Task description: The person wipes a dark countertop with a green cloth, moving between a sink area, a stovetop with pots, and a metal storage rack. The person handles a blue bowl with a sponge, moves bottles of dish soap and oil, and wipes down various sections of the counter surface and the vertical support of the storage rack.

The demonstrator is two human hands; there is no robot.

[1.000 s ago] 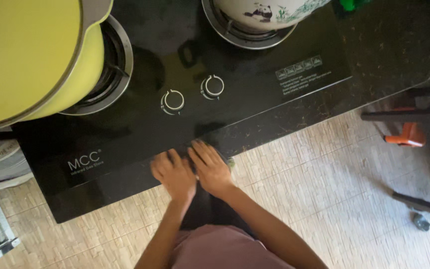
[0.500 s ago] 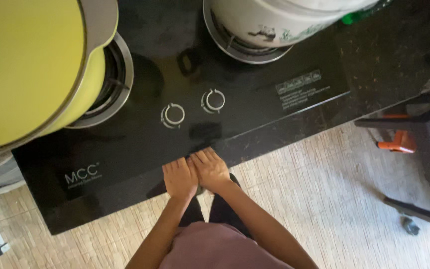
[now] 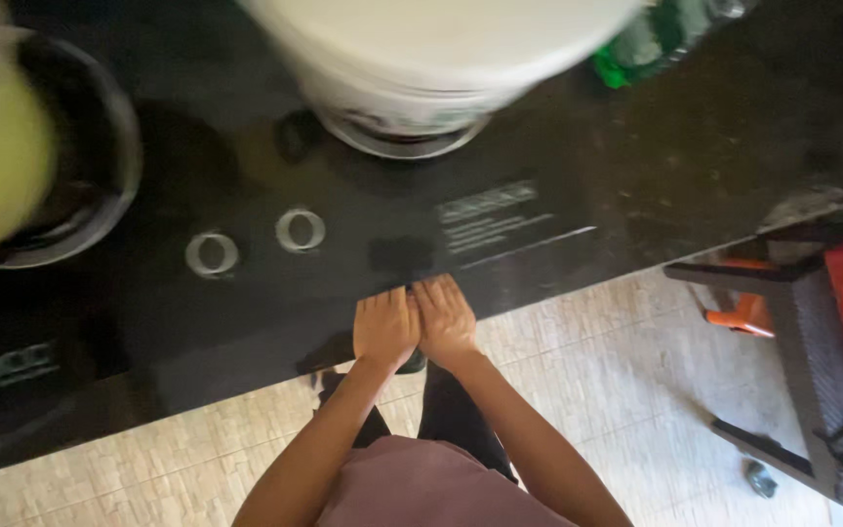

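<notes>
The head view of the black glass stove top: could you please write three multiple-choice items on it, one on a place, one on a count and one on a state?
1. Where do the left hand and right hand rest?
A. on the front edge of the black glass stove top
B. on the white pot
C. on the tiled floor

2. How many round silver knobs show on the stove?
A. one
B. two
C. four

3. How do the hands lie?
A. far apart
B. clenched around a knob
C. flat, side by side

Answers: 1 A, both palms lie at the stove's near edge; 2 B, two rings sit side by side; 3 C, the hands lie flat and adjacent.
</notes>
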